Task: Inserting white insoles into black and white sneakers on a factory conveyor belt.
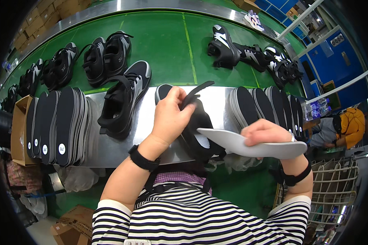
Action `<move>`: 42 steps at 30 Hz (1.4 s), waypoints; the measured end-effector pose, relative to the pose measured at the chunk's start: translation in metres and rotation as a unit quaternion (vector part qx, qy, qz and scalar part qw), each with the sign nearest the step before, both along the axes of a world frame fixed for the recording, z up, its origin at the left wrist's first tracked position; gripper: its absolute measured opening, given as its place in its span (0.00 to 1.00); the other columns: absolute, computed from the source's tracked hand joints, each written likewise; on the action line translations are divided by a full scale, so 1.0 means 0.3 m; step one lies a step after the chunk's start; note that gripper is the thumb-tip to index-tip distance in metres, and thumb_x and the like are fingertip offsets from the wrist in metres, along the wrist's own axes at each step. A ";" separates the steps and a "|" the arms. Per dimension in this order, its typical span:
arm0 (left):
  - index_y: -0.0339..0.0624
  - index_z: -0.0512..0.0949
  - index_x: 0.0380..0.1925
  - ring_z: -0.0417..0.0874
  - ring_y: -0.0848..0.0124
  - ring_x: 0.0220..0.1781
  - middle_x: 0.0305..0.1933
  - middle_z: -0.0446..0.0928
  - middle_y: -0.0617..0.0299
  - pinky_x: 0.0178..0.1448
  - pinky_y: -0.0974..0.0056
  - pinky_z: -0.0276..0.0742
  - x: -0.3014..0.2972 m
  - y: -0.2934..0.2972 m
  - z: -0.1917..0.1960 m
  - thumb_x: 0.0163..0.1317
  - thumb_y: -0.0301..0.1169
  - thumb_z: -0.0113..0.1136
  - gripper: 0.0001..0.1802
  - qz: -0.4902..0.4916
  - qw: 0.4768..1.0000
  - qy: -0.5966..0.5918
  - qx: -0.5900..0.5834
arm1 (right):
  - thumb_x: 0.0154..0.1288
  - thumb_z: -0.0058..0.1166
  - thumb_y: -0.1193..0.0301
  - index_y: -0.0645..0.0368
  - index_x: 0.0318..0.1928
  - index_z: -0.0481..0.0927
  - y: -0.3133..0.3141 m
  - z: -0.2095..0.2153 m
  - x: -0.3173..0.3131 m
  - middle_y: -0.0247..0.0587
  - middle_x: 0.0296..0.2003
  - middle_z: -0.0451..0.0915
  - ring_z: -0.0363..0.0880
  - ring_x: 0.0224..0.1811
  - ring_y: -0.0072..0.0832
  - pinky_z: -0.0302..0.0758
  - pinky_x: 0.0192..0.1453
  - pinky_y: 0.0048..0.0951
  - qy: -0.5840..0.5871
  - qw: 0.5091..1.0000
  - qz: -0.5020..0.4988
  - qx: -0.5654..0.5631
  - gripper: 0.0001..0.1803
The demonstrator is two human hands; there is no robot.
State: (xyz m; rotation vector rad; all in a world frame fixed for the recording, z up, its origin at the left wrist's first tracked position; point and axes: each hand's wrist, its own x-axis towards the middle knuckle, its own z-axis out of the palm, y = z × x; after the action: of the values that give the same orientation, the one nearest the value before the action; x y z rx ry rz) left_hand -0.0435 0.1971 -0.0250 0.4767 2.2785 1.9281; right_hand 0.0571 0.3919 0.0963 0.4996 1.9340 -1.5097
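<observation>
My left hand (173, 114) is closed on the tongue of a black sneaker (198, 122) that lies on the metal table in front of me, lifting it up. In my right hand (266, 134) is a light grey insole (249, 148), pinched near its middle. The insole's narrow end points left, over the opening of the sneaker. A pale patch shows inside the sneaker. Left of it rests another black sneaker with a grey toe (124, 98), untouched. Part of the held sneaker is hidden behind my left hand.
Stacked black insoles (67, 126) stand at the left beside a cardboard box (20, 136); more insole stacks (257, 104) lie at the right. Several sneakers (106, 59) sit along the green conveyor (161, 41). Another person in orange (353, 128) is at the far right.
</observation>
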 end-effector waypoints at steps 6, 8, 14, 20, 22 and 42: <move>0.36 0.72 0.32 0.77 0.66 0.23 0.22 0.76 0.55 0.32 0.65 0.70 -0.014 0.017 -0.040 0.46 0.30 0.55 0.12 -0.017 0.997 -0.066 0.047 | 0.49 0.48 0.66 0.65 0.21 0.76 -0.174 -0.160 -0.115 0.45 0.16 0.73 0.72 0.19 0.35 0.71 0.27 0.32 0.164 0.897 0.275 0.303 0.13; 0.36 0.73 0.32 0.77 0.65 0.25 0.22 0.76 0.55 0.33 0.65 0.71 -0.022 0.019 -0.057 0.47 0.31 0.54 0.13 0.000 0.996 -0.044 0.080 | 0.47 0.47 0.66 0.64 0.20 0.77 -0.244 -0.224 -0.127 0.51 0.21 0.72 0.72 0.23 0.43 0.72 0.32 0.38 0.245 0.789 0.327 0.458 0.13; 0.34 0.74 0.33 0.78 0.59 0.28 0.23 0.76 0.50 0.35 0.63 0.71 -0.029 0.023 -0.068 0.48 0.31 0.52 0.13 -0.006 0.997 -0.058 0.059 | 0.44 0.54 0.64 0.60 0.28 0.71 -0.204 -0.136 -0.063 0.47 0.29 0.70 0.73 0.34 0.39 0.70 0.36 0.37 0.266 0.755 0.340 0.494 0.13; 0.35 0.73 0.31 0.77 0.51 0.28 0.22 0.75 0.48 0.35 0.58 0.70 -0.004 0.033 -0.038 0.49 0.32 0.52 0.11 0.006 1.000 -0.012 0.005 | 0.47 0.52 0.64 0.60 0.29 0.74 -0.140 -0.034 -0.006 0.43 0.24 0.73 0.75 0.29 0.39 0.72 0.32 0.38 0.162 0.760 0.379 0.502 0.12; 0.35 0.73 0.30 0.77 0.51 0.28 0.22 0.75 0.48 0.34 0.57 0.70 0.002 0.036 -0.031 0.49 0.32 0.52 0.11 0.006 1.000 -0.013 0.013 | 0.47 0.51 0.66 0.60 0.25 0.75 -0.151 -0.059 -0.023 0.44 0.24 0.73 0.75 0.29 0.37 0.73 0.29 0.35 0.266 0.710 0.395 0.519 0.09; 0.36 0.72 0.31 0.77 0.50 0.28 0.22 0.75 0.47 0.34 0.55 0.70 0.009 0.074 -0.045 0.50 0.30 0.53 0.10 0.009 0.999 0.026 0.036 | 0.45 0.49 0.75 0.57 0.30 0.80 -0.216 -0.323 -0.230 0.45 0.31 0.79 0.78 0.36 0.38 0.73 0.41 0.34 0.031 0.695 0.536 0.479 0.09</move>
State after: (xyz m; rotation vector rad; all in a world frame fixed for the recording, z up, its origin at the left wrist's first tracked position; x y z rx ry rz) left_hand -0.0408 0.2193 -0.0385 0.5218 2.2583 2.0358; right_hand -0.0119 0.3271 -0.0007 -0.3239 2.2522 0.2912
